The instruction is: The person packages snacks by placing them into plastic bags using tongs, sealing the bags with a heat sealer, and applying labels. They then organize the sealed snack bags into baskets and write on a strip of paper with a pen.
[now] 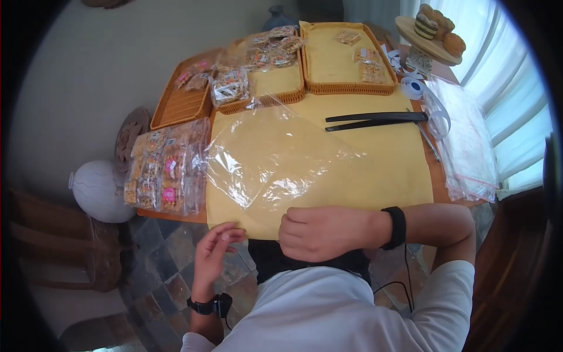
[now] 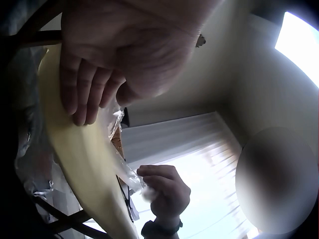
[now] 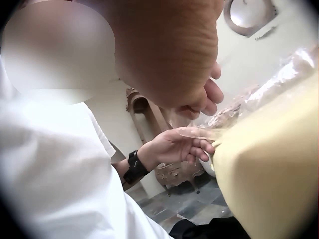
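Observation:
A clear plastic sheet (image 1: 275, 155) lies glossy and creased on the yellow cloth (image 1: 381, 170) before me. My right hand (image 1: 322, 232) is over the table's front edge, fingers curled; in the left wrist view that right hand (image 2: 169, 191) pinches the near part of the film. To its left, my left hand (image 1: 216, 252) is at the cloth's front corner. Its fingers are loosely extended, and in the right wrist view the left hand (image 3: 174, 147) has film overlapping its thumb. The right fingertips are partly hidden behind the palm.
Packaged snacks (image 1: 155, 170) lie at the left, below a wicker tray (image 1: 185, 108). Two more trays, the middle tray (image 1: 281, 79) and the right tray (image 1: 328, 64), hold snack packs. Black tongs (image 1: 375, 119), a white ribbon roll (image 1: 412, 88) and stacked clear bags (image 1: 466, 141) lie right.

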The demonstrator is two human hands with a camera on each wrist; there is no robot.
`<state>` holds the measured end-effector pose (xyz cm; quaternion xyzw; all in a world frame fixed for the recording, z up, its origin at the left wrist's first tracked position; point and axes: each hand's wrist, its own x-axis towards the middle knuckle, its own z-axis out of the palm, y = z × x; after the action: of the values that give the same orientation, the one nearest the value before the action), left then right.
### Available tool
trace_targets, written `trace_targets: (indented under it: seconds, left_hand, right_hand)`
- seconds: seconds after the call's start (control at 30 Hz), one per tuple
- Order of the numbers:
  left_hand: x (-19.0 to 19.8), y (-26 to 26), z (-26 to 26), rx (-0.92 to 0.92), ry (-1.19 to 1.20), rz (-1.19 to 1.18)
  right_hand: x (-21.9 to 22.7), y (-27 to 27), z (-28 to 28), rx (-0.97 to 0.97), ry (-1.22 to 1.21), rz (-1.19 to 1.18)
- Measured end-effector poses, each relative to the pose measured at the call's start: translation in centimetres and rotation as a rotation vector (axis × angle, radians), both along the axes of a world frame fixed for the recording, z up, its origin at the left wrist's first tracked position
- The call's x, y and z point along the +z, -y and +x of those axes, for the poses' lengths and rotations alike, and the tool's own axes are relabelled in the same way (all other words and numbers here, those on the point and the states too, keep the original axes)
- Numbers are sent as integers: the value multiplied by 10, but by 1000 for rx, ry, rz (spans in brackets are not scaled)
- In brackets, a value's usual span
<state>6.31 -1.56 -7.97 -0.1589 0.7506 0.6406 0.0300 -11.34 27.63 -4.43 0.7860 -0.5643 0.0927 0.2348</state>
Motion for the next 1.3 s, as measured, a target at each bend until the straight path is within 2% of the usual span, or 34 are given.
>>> trace_targets:
  seconds: [0.03,0.07,0.17,0.2,0.27,0.4,0.5,0.6,0.7,0.77,0.8,0.87,1.07,1.3]
  left_hand:
    - [5,-6,-3,72,-40,-20]
    - [3,-6,-5,59,-36,-12]
    - [6,-8,-13,107,-309,-377]
    - [11,-9,-19,94,-302,-371]
    - [19,-12,-32,-55,-523,-723]
    - [20,-15,-61,-235,-543,-875]
    - [19,-13,-78,-445,-420,-1192]
    - [18,-13,-84,-470,-385,-1299]
    - [5,-11,-81,-466,-321,-1280]
    - [2,-13,-75,-461,-287,-1250]
    - [2,-16,-72,-454,-270,-1247]
    - [4,-20,-62,-447,-250,-1246]
    - [6,-20,-45,-446,-205,-1279]
    - [4,-18,-44,-441,-201,-1249]
  right_hand:
    - [-7,-4,-1,-49,64,-27]
    - [-12,-9,-2,-96,125,-56]
    - [-27,-18,8,-237,262,-122]
    - [-31,-21,13,-251,270,-119]
    - [-38,-26,24,-371,399,-173]
    - [-51,-43,39,-502,552,-89]
    - [-53,-61,38,-535,640,-128]
    - [-51,-80,39,-569,658,-141]
    - [-44,-95,37,-638,727,-160]
    - [-38,-101,35,-805,760,-237]
    - [-36,-104,33,-805,763,-234]
    - [-35,-108,27,-948,693,-321]
    - [-35,-99,13,-991,631,-146]
    - [-27,-91,6,-931,636,-94]
